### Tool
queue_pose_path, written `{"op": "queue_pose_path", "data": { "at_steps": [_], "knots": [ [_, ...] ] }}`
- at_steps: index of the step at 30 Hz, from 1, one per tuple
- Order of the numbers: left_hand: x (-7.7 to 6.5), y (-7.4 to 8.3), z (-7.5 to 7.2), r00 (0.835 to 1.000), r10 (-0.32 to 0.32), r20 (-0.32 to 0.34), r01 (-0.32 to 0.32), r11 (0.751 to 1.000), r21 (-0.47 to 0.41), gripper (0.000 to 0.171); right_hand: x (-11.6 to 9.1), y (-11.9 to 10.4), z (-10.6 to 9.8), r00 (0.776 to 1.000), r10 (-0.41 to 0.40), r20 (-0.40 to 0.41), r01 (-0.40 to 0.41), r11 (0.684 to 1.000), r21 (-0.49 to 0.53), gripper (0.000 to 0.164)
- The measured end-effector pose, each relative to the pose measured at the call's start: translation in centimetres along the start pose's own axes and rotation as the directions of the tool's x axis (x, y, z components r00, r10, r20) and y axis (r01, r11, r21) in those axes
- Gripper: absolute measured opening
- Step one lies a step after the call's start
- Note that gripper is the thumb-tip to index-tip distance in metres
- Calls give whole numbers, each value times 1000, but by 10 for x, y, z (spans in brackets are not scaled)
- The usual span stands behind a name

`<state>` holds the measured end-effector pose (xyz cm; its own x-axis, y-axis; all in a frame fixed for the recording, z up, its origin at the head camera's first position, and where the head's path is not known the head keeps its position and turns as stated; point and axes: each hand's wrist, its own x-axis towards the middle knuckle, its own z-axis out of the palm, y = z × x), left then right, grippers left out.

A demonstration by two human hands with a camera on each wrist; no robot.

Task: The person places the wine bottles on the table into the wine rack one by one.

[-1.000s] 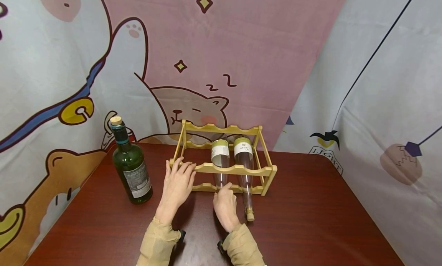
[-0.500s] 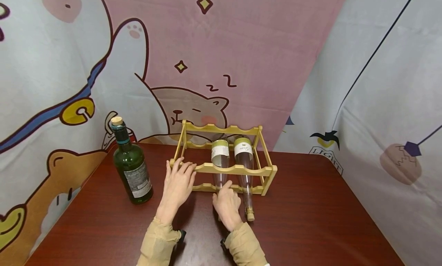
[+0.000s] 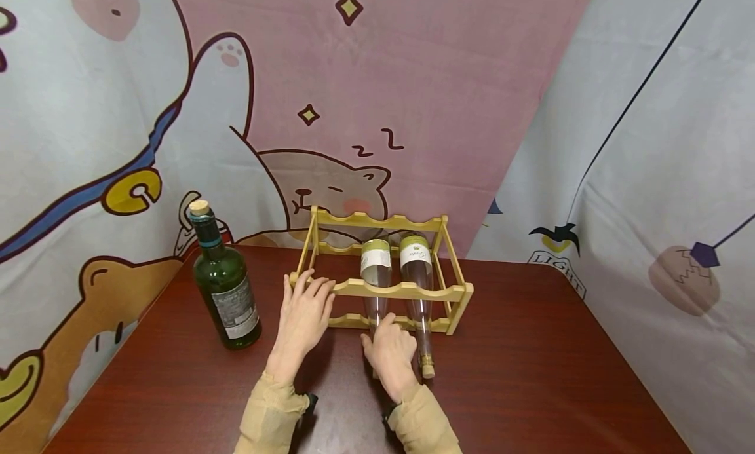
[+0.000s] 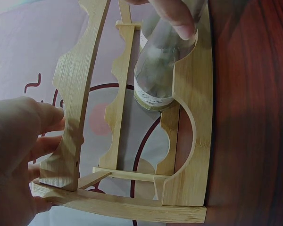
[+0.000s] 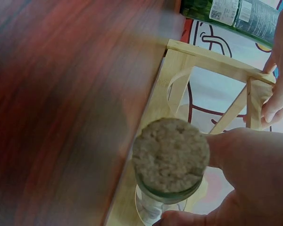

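A wooden wine rack (image 3: 360, 287) stands on the table, holding two clear bottles laid neck-forward. My left hand (image 3: 303, 316) grips the left end of its upper front rail; in the left wrist view the fingers (image 4: 47, 117) wrap behind the wood. At the neck of the middle clear bottle (image 3: 375, 270) is my right hand (image 3: 392, 352), with thumb and fingers on either side of it. That bottle's cork (image 5: 170, 155) fills the middle of the right wrist view. The other clear bottle (image 3: 417, 270) lies beside it to the right, its corked neck jutting past the rack.
A green corked bottle (image 3: 227, 290) stands upright on the table to the left of the rack. The dark red table (image 3: 531, 349) reaches back to a printed cloth (image 3: 448, 100) hanging behind and along the sides.
My right hand has shifted slightly right and toward me along the bottle neck, its thumb now showing more at the left. The left hand, rack and bottles look unmoved.
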<state>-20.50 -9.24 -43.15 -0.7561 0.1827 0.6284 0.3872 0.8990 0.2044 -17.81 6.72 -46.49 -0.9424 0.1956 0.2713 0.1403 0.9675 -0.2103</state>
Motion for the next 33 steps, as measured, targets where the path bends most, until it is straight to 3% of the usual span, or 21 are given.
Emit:
{"op": "queue_pose_path", "data": {
  "at_steps": [6, 12, 22, 25, 29, 33],
  "knots": [
    [0, 0, 0, 1000, 1, -6, -1, 1000, -7, 21, -5, 1, -1, 995, -64, -70, 58, 995, -78, 53],
    [0, 0, 0, 1000, 2, 2, -2, 1000, -2, 22, -6, 3, 1, 983, -124, -136, 112, 990, -88, 37],
    [0, 1, -2, 1000, -7, 23, 7, 1000, 2, 22, -8, 9, 10, 923, -222, -315, 214, 975, -58, 33],
    [0, 1, -2, 1000, -6, 19, 6, 1000, 0, 22, -8, 11, 10, 933, -221, -282, 222, 975, -29, 33],
    [0, 1, -2, 1000, -9, 24, 9, 1000, -2, 22, -7, 10, 7, 965, -195, -173, 201, 979, 17, 34],
    [0, 1, -1, 1000, -8, 20, 9, 1000, -5, 22, -7, 11, 5, 974, -185, -129, 191, 981, 36, 34]
  ]
}}
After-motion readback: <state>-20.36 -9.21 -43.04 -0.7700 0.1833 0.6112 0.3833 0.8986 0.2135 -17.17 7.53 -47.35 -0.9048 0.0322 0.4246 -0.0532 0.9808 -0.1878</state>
